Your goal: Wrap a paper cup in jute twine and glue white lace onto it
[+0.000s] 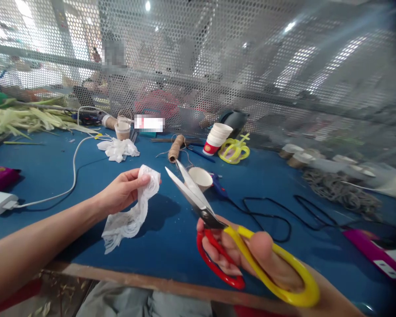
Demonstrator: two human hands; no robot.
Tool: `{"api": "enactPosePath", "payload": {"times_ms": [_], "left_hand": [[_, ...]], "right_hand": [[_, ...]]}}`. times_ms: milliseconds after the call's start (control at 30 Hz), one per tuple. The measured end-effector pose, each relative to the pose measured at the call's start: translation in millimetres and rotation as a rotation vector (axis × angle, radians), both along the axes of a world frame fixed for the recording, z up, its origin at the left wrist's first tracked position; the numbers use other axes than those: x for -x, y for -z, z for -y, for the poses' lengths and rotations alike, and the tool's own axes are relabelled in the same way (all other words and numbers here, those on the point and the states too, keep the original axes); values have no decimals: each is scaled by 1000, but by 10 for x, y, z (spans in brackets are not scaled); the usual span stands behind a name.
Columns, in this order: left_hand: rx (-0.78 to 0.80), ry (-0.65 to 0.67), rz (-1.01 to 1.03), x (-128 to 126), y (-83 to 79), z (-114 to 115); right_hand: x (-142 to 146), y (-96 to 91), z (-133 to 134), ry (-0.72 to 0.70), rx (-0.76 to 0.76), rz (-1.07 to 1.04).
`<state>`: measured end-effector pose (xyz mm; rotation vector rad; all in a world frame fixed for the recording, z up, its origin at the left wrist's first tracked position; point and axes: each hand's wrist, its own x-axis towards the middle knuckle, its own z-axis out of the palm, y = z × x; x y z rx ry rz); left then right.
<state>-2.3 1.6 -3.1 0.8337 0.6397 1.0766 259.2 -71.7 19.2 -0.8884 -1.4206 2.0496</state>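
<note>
A strip of white lace ribbon [128, 224] hangs from my left hand [125, 189], pinched between thumb and fingers, its lower end dangling over the blue tabletop. My right hand [231, 246] grips a pair of scissors [201, 207] with one red and one yellow handle loop. The blades are slightly apart and point away from me, to the right of the lace and not touching it. Just beyond the blades are a white paper cup [200, 178] and a spool of brown twine [176, 149]. A blue-handled tool [219, 187] lies by the cup, partly hidden.
Crumpled white ribbon [119, 149] lies at the back left near another cup [122, 130]. Stacked paper cups [217, 138] and a yellow crown-like object [234, 151] stand at the back. A white cable [74, 171] and a black cord [267, 213] cross the table [171, 259]. Grey yarn [343, 193] sits right.
</note>
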Motion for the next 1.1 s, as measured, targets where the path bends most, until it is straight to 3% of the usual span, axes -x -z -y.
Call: {"api": "enactPosePath", "payload": {"times_ms": [433,767,1100], "left_hand": [[1,10,23,2,38,-26],[-150,88,-205,31,1,2],[-181,201,-283,32,-24,31]], "right_hand": [[10,13,-58,-101,14,20],[28,70,-123,-134,45,31],[155,51,-156,-99,65,-2]]}}
